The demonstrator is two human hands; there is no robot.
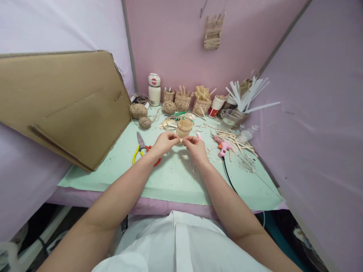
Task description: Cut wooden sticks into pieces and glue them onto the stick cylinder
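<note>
Both hands meet over the middle of the table. My left hand and my right hand each pinch one end of a small pale piece of wood, mostly covered by the fingertips. Just behind them stands a small round wooden cup with a cord band near its rim. Scissors with yellow and red handles lie to the left, partly under my left forearm. To the right of my right hand rests a pink glue gun with a black cord.
Balls of twine sit at the back left, near a large cardboard sheet. Stick-filled baskets, a white jar and a clear cup line the back. Loose wooden sticks and scraps lie on the right.
</note>
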